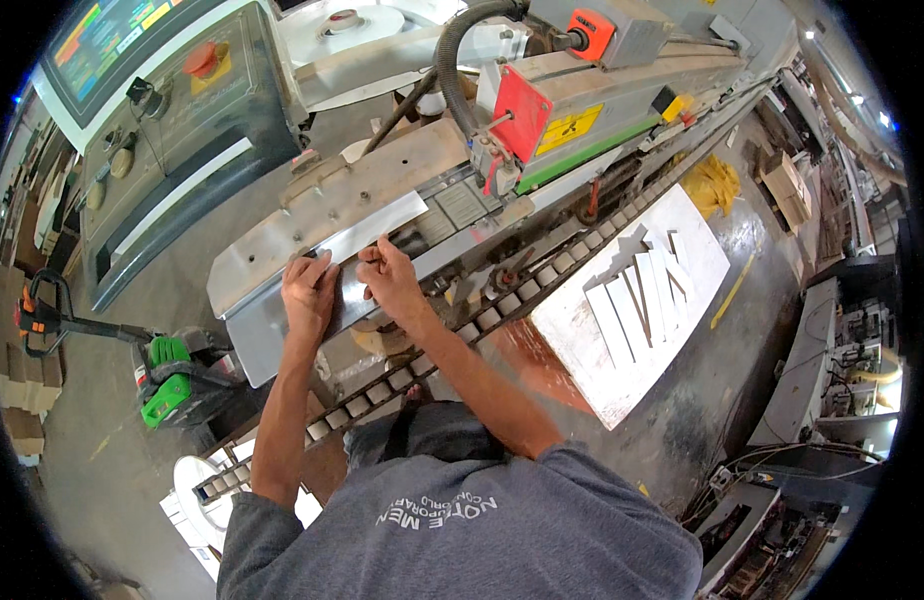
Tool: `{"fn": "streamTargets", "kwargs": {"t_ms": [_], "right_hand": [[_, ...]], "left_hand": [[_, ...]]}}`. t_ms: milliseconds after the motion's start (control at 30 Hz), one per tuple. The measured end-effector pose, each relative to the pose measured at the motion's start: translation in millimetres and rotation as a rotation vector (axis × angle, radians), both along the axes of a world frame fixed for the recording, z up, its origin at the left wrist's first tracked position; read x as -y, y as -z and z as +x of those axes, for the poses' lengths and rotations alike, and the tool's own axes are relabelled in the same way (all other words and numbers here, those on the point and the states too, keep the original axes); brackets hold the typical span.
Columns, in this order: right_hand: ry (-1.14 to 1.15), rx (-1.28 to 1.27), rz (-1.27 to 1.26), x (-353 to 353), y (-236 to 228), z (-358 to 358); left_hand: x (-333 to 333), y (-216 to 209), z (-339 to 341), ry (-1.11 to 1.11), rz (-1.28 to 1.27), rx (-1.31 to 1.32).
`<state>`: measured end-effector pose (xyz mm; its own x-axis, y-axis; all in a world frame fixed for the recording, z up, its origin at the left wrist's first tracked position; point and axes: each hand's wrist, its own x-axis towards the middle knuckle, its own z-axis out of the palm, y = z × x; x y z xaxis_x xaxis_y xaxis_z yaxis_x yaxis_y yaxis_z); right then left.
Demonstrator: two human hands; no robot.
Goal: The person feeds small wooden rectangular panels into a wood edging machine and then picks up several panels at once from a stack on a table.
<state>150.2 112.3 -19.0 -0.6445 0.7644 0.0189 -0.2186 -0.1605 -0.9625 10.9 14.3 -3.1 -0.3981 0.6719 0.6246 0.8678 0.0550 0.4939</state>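
A narrow white strip (387, 220) lies on the metal infeed table (254, 322) of a long machine, along its fence (327, 195). At the strip's near left end is my left hand (310, 295), its fingers curled and closed on the strip's edge. My right hand (390, 282) is beside it, on the near side of the strip. Its fingers are bent and pinched together close to the strip's edge; whether anything is between them is hidden. Beyond the strip, grey track pads (457, 208) lead under the machine's red-ended beam (522, 108).
A roller rail (487, 318) runs along the machine's near side. Several white strips lie on a white panel (622, 385) at right. A control console (197, 150) with a red button stands at left, above a green-and-black pallet jack (172, 385). Yellow sheeting (710, 185) is far right.
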Motion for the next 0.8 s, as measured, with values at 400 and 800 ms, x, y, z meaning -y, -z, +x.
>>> {"fn": "streamTargets", "kwargs": {"t_ms": [400, 800], "right_hand": [[0.09, -0.009, -0.036, -84.4, -9.0, 39.5], [0.245, 0.164, 0.466, -46.4, -34.4, 174.8]], "left_hand": [[-89.4, 0.2, 44.8, 0.021, -0.081, -0.059], [-194.4, 15.2, 93.4, 0.056, -0.123, -0.131]]}}
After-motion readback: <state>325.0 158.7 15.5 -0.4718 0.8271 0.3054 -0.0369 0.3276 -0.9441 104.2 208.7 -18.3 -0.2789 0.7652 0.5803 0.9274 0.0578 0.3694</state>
